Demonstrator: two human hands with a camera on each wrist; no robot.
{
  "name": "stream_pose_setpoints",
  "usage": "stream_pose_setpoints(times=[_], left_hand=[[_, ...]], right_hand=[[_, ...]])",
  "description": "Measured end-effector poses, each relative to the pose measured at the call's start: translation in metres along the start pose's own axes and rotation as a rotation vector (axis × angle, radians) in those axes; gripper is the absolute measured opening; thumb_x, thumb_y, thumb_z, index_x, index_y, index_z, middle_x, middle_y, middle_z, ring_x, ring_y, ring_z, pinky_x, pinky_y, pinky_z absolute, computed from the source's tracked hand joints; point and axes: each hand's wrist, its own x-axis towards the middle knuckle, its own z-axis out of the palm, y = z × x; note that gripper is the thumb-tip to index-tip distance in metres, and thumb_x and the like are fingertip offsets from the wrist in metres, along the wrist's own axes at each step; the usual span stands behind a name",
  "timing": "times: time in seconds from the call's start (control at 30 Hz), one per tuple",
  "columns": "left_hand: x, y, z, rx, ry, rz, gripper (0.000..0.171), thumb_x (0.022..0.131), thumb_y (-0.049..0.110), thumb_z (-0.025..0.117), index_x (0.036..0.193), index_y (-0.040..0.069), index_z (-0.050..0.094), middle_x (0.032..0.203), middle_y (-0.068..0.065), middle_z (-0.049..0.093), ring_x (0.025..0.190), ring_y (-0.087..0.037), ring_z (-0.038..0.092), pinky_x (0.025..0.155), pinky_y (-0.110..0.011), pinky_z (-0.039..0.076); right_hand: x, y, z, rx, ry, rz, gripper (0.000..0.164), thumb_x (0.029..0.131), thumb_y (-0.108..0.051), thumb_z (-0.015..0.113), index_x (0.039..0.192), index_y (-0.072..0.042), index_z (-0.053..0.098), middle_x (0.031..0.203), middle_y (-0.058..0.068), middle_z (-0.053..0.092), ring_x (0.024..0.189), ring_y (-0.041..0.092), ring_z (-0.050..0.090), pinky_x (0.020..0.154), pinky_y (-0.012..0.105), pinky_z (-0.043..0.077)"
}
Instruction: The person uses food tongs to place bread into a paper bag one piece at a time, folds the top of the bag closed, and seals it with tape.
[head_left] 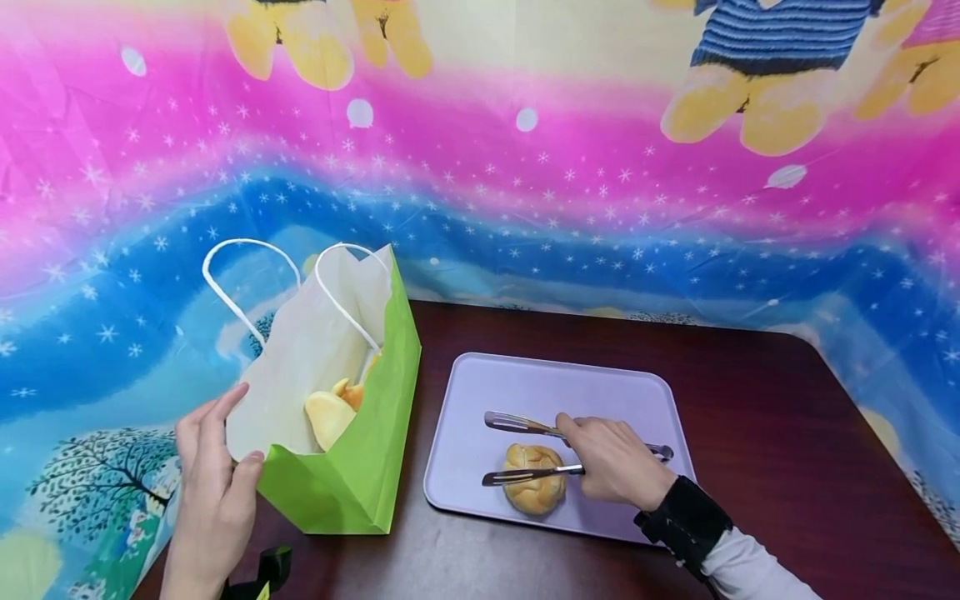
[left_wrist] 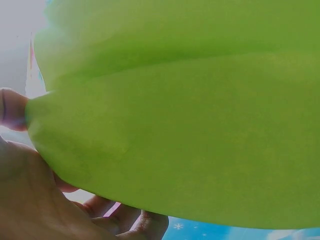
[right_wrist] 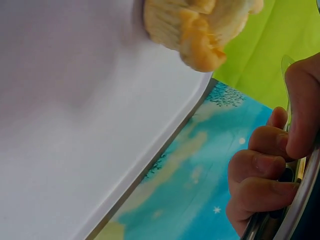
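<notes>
My left hand (head_left: pixel 212 492) grips the rim of a green paper bag (head_left: pixel 337 492) at its near left corner, also seen close up in the left wrist view. The bag stands upright with its mouth spread. Inside it lie a pale bread (head_left: pixel 328 418) and a golden bread piece (head_left: pixel 351 393). My right hand (head_left: pixel 618 460) holds metal tongs (head_left: pixel 517 424) over a lilac tray (head_left: pixel 480 383). The tongs' arms are spread; one crosses over a round bun (head_left: pixel 536 500) on the tray, and the other lies beyond it. Curled fingers (right_wrist: pixel 262 167) show around the tongs in the right wrist view.
Two white handles (head_left: pixel 251 241) rise from the bag. Beneath the bag and tray is a dark brown table (head_left: pixel 765 442). A colourful printed cloth (head_left: pixel 525 183) hangs behind and beside the table. The tray has a low raised rim.
</notes>
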Motion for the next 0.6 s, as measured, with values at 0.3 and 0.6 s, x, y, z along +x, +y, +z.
stream_pose_setpoints(times=[0.3,0.6], left_hand=[[-0.002,-0.002,-0.002,-0.023,-0.008,0.016,0.055,0.102,0.018,0.037,0.152,0.0,0.027,0.142,-0.028,0.017,0.12,-0.045,0.025,0.082,-0.066,0.019],[-0.002,-0.004,-0.003,-0.03,0.007,0.034,0.054,0.102,0.021,0.039,0.152,0.002,0.029,0.141,-0.027,0.02,0.121,-0.045,0.026,0.083,-0.066,0.02]], right_hand=[[-0.012,0.002,0.01,0.004,-0.041,0.038,0.041,0.06,0.0,0.067,0.095,-0.015,0.054,0.069,-0.013,0.048,0.057,0.005,0.043,0.047,0.026,0.037],[-0.025,0.004,0.013,-0.025,-0.033,0.073,0.041,0.059,-0.001,0.07,0.094,-0.014,0.053,0.071,-0.01,0.047,0.059,0.008,0.043,0.048,0.027,0.036]])
